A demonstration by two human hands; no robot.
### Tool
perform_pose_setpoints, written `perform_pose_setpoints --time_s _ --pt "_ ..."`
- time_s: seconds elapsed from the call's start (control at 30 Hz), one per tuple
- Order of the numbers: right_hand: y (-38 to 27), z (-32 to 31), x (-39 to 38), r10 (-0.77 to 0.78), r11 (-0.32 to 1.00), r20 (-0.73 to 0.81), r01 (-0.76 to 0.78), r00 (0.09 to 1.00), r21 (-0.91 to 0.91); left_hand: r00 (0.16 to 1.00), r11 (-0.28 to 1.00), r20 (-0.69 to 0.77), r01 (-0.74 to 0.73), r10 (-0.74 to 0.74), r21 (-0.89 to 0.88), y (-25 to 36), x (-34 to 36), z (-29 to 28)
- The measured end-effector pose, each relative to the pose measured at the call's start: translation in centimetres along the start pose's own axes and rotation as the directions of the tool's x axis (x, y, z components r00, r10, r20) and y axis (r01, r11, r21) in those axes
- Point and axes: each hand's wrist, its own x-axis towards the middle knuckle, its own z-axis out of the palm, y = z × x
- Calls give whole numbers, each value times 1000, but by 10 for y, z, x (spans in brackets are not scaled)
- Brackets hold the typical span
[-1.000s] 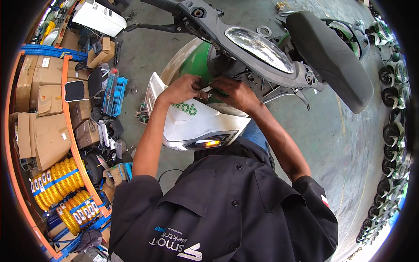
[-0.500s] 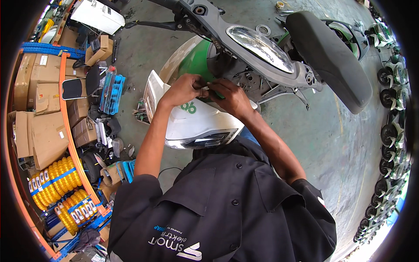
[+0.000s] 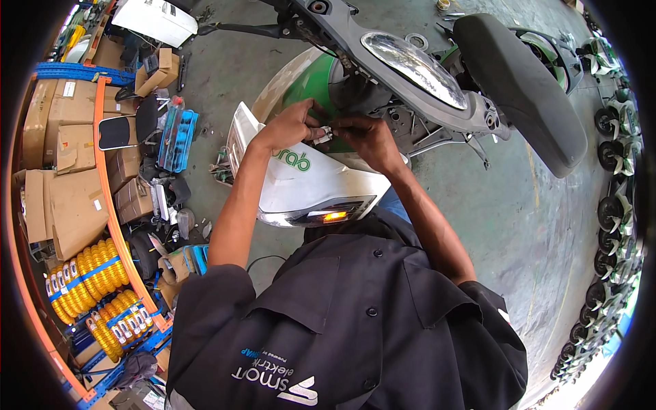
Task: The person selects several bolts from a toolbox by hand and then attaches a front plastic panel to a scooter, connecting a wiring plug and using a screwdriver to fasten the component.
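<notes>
A small white piece, apparently a wiring connector [image 3: 324, 135], is pinched between the fingertips of my left hand [image 3: 288, 127]. Close to its right end, my right hand [image 3: 372, 142] is closed with thumb and fingers pressed together; what they grip is too small to make out. Below both hands lies a white scooter body panel [image 3: 301, 188] with green lettering. Its lamp unit [image 3: 335, 216], on the side toward me, glows orange. Beyond my hands is a green scooter panel [image 3: 307, 85], partly covered by my left fingers.
A grey scooter frame part [image 3: 348, 48] and a black seat [image 3: 523, 96] extend across the upper right. On the left stand an orange-and-blue rack [image 3: 109, 184] with cardboard boxes [image 3: 75, 201], yellow coils [image 3: 85, 277] and a blue organizer case [image 3: 178, 140]. Several scooters [image 3: 608, 212] line the right.
The lamp in the white panel was dark and now shines orange. My hands have parted slightly, the right one shifting rightward, so the white connector shows between them.
</notes>
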Motion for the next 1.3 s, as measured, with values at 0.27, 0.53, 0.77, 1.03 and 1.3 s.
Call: perform_pose_setpoints --time_s 0.27,0.53,0.77,1.03,1.3 --pt "-6 -3 11 1 998 83 -5 997 56 993 985 -11 112 -114 -132 15 3 1" --pt "-36 18 -30 -109 968 -239 48 965 -247 994 989 26 109 -107 -103 4 7 -8" --pt "-131 -120 -86 -332 939 -385 340 861 -47 961 928 238 214 -143 -306 14 4 -21" --pt "-37 -245 -15 304 736 -436 -499 847 -457 969 942 217 178 -117 -284 14 4 -16" --pt "-38 -257 -6 281 802 -408 -446 869 -397 981 947 127 176 -146 -270 12 12 -13"
